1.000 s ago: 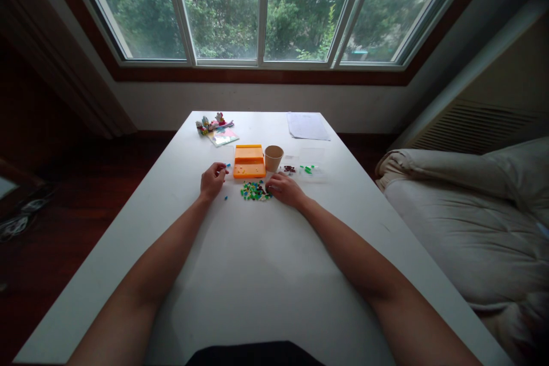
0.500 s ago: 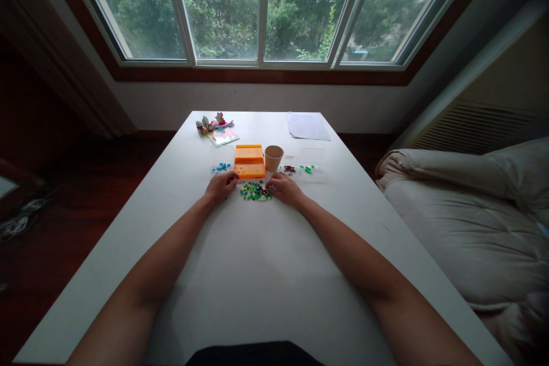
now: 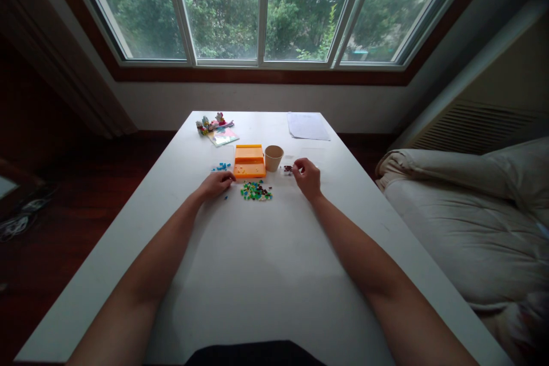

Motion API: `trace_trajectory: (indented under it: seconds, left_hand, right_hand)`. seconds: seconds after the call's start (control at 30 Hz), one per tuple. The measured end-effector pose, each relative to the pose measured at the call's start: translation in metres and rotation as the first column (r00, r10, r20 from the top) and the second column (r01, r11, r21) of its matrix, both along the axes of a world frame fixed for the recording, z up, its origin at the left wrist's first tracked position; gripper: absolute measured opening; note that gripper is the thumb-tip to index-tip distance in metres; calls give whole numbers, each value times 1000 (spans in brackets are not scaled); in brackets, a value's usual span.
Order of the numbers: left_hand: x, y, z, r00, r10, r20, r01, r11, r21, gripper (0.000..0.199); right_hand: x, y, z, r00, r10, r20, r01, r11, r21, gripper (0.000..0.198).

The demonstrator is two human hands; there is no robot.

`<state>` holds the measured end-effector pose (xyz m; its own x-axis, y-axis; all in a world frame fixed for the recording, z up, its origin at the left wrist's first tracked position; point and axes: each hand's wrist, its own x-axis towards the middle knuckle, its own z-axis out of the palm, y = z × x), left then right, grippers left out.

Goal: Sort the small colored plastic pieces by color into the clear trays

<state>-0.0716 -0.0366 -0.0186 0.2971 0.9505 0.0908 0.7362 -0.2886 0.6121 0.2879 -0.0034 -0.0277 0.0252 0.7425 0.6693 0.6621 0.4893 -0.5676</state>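
Note:
My right hand [image 3: 307,177] is pinched at the right edge of a small heap of dark brown pieces [image 3: 287,169]; whatever sits between its fingertips is too small to make out. My left hand [image 3: 217,184] rests on the table by the front left corner of an orange plastic case [image 3: 249,170], fingers closed, their contents unclear. Between the hands lies a mixed pile of tiny green, blue, white and brown pieces [image 3: 256,191]. Blue pieces [image 3: 222,166] lie just beyond my left hand. The green pieces at the right are hidden behind my right hand.
A brown paper cup [image 3: 274,159] stands right of the orange case. Farther back are small colourful figures [image 3: 214,123], a pastel packet [image 3: 225,136] and white paper sheets [image 3: 307,126]. The white table [image 3: 257,263] extends toward me; a pale sofa [image 3: 463,211] is at the right.
My right hand has moved from the mixed pile rightward to the brown heap. My left hand has shifted slightly left and nearer, and a small blue piece shows below it.

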Motion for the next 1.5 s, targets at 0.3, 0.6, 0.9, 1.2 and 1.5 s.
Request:
trace_trajectory:
  seconds: [0.3, 0.6, 0.9, 1.2, 1.5]
  left_hand:
    - [-28, -5, 22, 972, -233, 27, 229, 917, -327, 29]
    - [-24, -6, 28, 948, -304, -94, 252, 897, -364, 29]
    - [-11, -6, 17, 979, -204, 17, 204, 967, -153, 26]
    - [-2, 3, -2, 985, 51, 163, -68, 993, 98, 29]
    - [-4, 3, -3, 870, 451, 199, -490, 836, 247, 25]
  right_hand:
    - [37, 24, -10, 934, -355, -31, 355, 935, 1, 11]
    - [29, 21, -10, 955, -294, -22, 295, 955, 16, 15]
    - [16, 9, -1, 984, -174, -45, 176, 983, 50, 15]
    - [10, 9, -4, 990, -132, -40, 134, 990, 46, 16]
    - [-9, -7, -3, 981, 139, 138, -135, 990, -36, 18]
